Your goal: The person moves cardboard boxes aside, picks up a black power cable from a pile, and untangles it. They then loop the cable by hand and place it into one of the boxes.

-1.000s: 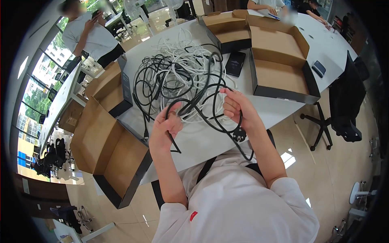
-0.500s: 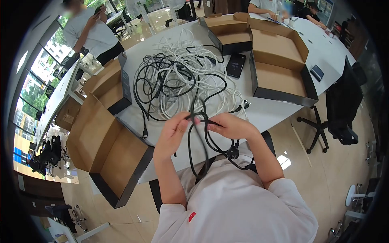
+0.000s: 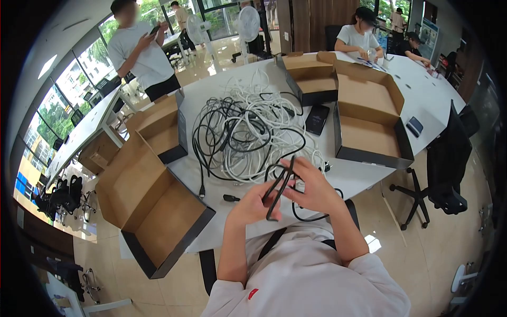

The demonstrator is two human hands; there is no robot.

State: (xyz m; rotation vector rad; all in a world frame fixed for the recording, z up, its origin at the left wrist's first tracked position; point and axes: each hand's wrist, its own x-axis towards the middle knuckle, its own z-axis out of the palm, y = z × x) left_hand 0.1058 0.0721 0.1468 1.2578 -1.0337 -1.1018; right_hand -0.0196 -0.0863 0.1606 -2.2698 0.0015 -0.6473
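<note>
A black cable is folded into narrow loops between my two hands, over the near table edge. My left hand is closed around the loops from the left. My right hand grips them from the right, its fingers and thumb around the upper part. A strand of black cable hangs in a curve below my right hand. Just beyond my hands lies a tangled pile of white cables mixed with black ones. A black connector rests on the table left of my left hand.
Open cardboard boxes stand left, another box right, more behind them. A black phone lies beyond the pile, a dark device far right. One person stands back left; others sit at the far side. An office chair is right.
My hands have drawn closer together and the black cable is now gathered into tighter loops. The view has tilted up, showing more of the room.
</note>
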